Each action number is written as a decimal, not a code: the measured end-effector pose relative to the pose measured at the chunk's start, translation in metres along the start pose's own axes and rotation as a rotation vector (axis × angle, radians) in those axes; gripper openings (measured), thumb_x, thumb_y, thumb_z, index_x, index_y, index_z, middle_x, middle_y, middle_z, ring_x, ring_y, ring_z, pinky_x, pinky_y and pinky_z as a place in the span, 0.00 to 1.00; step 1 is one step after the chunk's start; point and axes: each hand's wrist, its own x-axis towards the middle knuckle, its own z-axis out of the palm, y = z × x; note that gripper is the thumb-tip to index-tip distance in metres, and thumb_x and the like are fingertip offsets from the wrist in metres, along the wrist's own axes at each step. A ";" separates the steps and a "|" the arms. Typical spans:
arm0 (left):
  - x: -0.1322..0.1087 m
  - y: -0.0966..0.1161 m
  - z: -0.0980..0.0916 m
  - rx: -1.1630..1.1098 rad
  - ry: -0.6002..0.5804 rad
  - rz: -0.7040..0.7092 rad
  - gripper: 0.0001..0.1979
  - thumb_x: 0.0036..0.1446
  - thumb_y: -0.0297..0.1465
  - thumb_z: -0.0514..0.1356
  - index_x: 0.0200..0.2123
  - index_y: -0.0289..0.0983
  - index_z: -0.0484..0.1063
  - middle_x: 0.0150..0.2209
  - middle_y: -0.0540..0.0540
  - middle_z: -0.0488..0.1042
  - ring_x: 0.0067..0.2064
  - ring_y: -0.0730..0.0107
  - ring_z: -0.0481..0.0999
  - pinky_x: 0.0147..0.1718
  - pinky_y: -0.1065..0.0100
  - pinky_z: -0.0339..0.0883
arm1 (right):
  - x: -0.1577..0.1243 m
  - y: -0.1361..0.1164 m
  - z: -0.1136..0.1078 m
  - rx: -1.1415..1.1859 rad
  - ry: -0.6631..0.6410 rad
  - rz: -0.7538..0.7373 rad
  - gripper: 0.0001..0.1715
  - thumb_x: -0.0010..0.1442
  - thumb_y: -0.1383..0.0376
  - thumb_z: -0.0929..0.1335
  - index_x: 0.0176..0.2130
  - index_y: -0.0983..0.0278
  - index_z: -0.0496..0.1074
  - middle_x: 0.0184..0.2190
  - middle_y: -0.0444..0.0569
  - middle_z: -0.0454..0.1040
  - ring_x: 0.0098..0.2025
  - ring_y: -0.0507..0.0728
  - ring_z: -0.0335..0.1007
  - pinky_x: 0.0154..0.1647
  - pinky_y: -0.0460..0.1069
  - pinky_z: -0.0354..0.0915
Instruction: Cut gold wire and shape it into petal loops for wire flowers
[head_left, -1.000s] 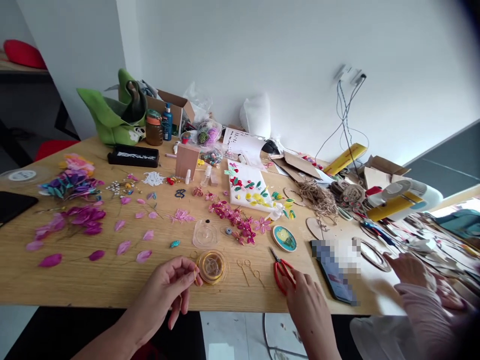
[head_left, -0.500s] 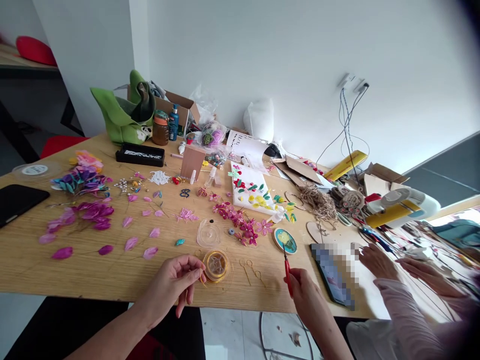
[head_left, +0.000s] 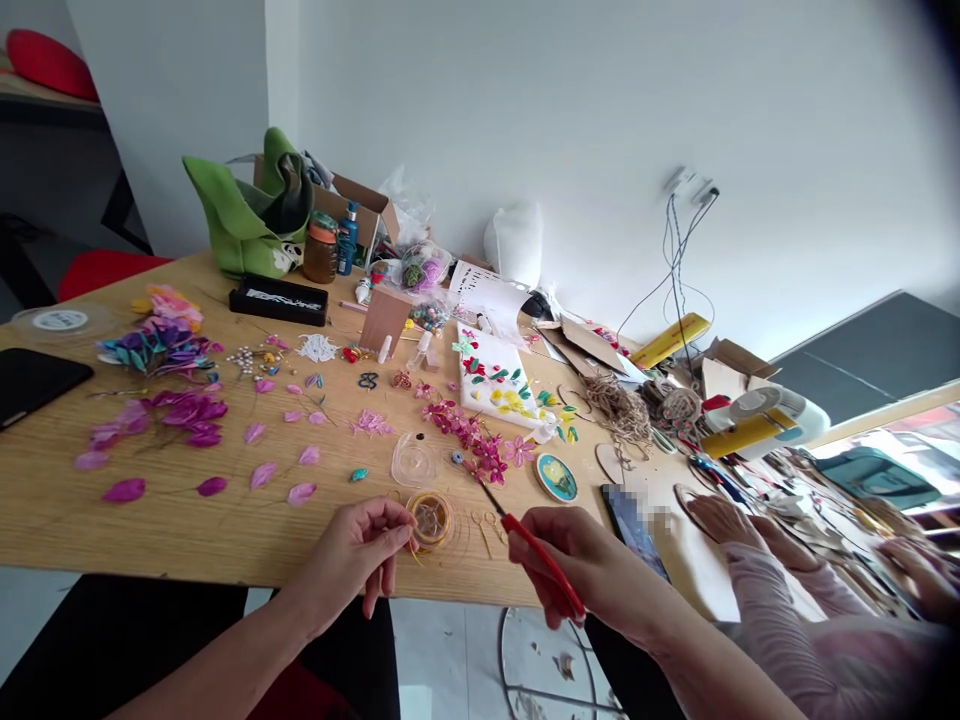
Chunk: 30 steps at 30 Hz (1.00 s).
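My left hand is closed, thumb and fingertips pinching the end of a thin gold wire. Right beside these fingertips, a clear spool wound with gold wire lies on the wooden table. In my right hand is a red-handled tool with a slender metal tip; its exact kind is unclear. The tip points up and left, towards magenta wire-and-film flowers. Between my hands lie small looped pieces of gold wire, partly hidden by my right hand. An open clear plastic case sits behind the spool.
Loose pink petals and flower bunches spread over the left. A white foam block holds coloured pieces. A round blue-rimmed piece and a phone lie at right, near another person's hands.
My right hand has moved left with the red-handled tool, which now tilts towards the spool side. My left hand keeps its pinch on the wire. The view has shifted slightly.
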 end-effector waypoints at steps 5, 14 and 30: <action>-0.001 0.001 0.003 -0.004 -0.001 0.012 0.17 0.48 0.43 0.64 0.32 0.34 0.69 0.25 0.52 0.71 0.14 0.82 0.63 0.07 0.80 0.56 | 0.010 -0.029 0.015 -0.131 -0.181 0.109 0.26 0.52 0.44 0.68 0.26 0.65 0.66 0.13 0.41 0.66 0.11 0.47 0.60 0.09 0.39 0.50; -0.002 0.004 0.006 -0.021 -0.022 0.015 0.16 0.48 0.41 0.64 0.32 0.34 0.69 0.28 0.51 0.72 0.16 0.80 0.67 0.07 0.79 0.57 | 0.022 -0.056 0.021 -0.261 -0.318 0.171 0.31 0.49 0.40 0.68 0.22 0.65 0.66 0.12 0.41 0.65 0.10 0.46 0.60 0.08 0.39 0.51; 0.000 0.004 0.004 -0.114 0.022 -0.008 0.18 0.45 0.41 0.67 0.31 0.34 0.68 0.27 0.50 0.74 0.16 0.80 0.67 0.07 0.80 0.56 | -0.024 -0.009 0.038 0.384 -0.110 -0.042 0.31 0.51 0.40 0.69 0.32 0.66 0.69 0.15 0.42 0.67 0.15 0.47 0.62 0.12 0.39 0.51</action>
